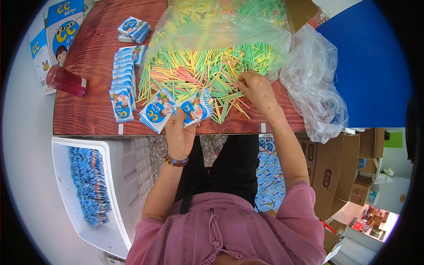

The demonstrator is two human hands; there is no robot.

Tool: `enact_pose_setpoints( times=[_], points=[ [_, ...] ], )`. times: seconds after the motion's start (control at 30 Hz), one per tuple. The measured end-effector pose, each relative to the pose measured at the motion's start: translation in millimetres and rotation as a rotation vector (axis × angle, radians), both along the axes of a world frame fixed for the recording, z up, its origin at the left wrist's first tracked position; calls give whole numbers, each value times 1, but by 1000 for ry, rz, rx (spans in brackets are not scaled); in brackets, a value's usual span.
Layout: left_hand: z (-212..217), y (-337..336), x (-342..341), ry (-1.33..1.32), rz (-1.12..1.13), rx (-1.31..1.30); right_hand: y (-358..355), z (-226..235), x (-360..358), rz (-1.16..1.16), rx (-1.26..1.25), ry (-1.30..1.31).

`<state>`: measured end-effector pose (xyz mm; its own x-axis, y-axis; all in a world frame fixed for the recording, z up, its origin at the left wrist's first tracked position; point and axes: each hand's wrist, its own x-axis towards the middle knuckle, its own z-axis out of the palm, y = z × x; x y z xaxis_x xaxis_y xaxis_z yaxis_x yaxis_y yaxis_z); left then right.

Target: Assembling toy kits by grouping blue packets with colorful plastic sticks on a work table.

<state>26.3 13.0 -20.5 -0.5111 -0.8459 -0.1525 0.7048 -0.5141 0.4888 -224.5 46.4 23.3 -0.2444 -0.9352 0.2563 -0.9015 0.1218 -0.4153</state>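
Two small blue-and-white printed packets (pixel 157 111) are fanned out in my left hand (pixel 180 132), its thumb pressed over their lower edges. It is at the table's near edge and wears a beaded bracelet. At the right side of a heap of thin yellow, green and pink sticks (pixel 194 66), my right hand (pixel 257 90) reaches in with fingers curled together at the sticks. What its fingertips hold, if anything, is hidden. A large clear plastic bag (pixel 194 35) lies open over the far part of the heap.
An overlapping row of packets (pixel 122 84) lies left of the heap, a small packet stack (pixel 132 27) beyond it. A red-lidded jar (pixel 66 81) is at far left. Crumpled clear plastic (pixel 311 84) hangs over the right edge. Below left is a white bin (pixel 117 185) holding packets.
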Motion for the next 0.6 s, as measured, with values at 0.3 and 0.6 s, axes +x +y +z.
enact_pose_setpoints(
  times=[0.3, 0.6],
  points=[
    [2, 0, 0, -20, 8, 9, -17, 0, -2, 28, 247, 178],
    [2, -1, -1, -8, -11, -3, -2, 10, -23, 20, 212, -351]
  ],
)
